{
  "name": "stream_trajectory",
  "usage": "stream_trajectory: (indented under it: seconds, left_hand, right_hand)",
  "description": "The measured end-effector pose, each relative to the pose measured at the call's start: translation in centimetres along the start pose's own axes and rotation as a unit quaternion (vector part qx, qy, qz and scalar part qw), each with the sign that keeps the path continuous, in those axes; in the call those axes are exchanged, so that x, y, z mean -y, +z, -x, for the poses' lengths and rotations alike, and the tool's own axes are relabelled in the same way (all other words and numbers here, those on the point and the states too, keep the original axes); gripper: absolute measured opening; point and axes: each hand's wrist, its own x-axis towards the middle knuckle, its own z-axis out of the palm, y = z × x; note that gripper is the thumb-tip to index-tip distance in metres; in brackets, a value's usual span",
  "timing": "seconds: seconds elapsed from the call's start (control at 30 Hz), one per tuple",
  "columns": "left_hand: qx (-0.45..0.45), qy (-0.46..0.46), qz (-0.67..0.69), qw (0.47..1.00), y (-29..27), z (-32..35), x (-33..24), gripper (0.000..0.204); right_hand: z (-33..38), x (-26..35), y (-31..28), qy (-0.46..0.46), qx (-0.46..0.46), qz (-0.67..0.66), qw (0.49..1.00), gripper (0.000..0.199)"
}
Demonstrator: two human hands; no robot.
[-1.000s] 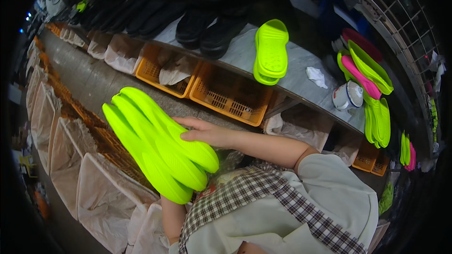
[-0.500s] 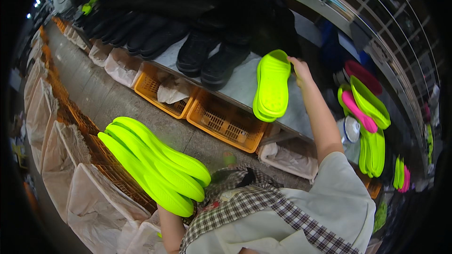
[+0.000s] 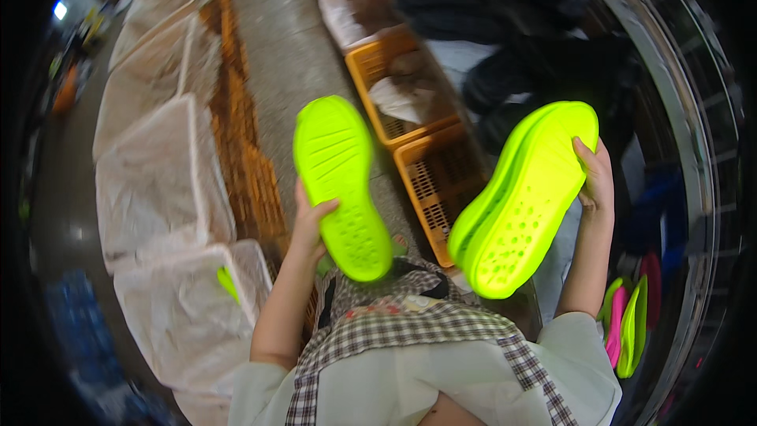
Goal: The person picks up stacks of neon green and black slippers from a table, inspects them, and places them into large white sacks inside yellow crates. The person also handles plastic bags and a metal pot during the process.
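Observation:
My left hand (image 3: 310, 222) is closed around neon yellow-green shoe soles (image 3: 337, 181), with its thumb on the edge of the top one. Grooves and small round pits mark the face turned toward me. Whether more soles lie behind that one is hidden. On the other side, my right hand (image 3: 597, 177) grips a stack of matching shoe soles (image 3: 527, 205), at least two nested together. Its thumb lies on the top sole near the upper end, and the stack tilts down to the left. The two bundles are held apart in front of my checked apron.
Pale cloth-lined crates (image 3: 162, 181) line the left side, one with a yellow-green piece (image 3: 228, 284) in it. Orange plastic crates (image 3: 430, 138) stand below a bench with black footwear parts. More yellow-green soles (image 3: 632, 330) and a pink sole (image 3: 614, 323) lie at the far right.
My view has swung round. The left soles have been raised and turned, now showing a pitted face. My right hand has brought its stack from over the bench toward my body, tilting it.

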Motion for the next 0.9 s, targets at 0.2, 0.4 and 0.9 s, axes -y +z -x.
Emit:
stream_trajectory:
  seconds: [0.2, 0.4, 0.9]
  left_hand:
    - [-0.026, 0.055, -0.128, 0.990, -0.7, 2.3, -2.1, 0.106]
    - [-0.132, 0.172, -0.191, 0.957, -11.8, 8.4, -5.1, 0.095]
    - [-0.699, 0.147, -0.453, 0.533, -40.4, 30.7, -9.7, 0.100]
  right_hand:
    - [-3.5, -3.2, 22.4, 0.084, 0.311, -0.045, 0.946, 0.035]
    - [4.6, -7.5, 41.3, 0.042, 0.310, 0.093, 0.945, 0.058]
    - [30.5, -29.9, 65.6, -0.123, 0.704, 0.261, 0.649, 0.055]
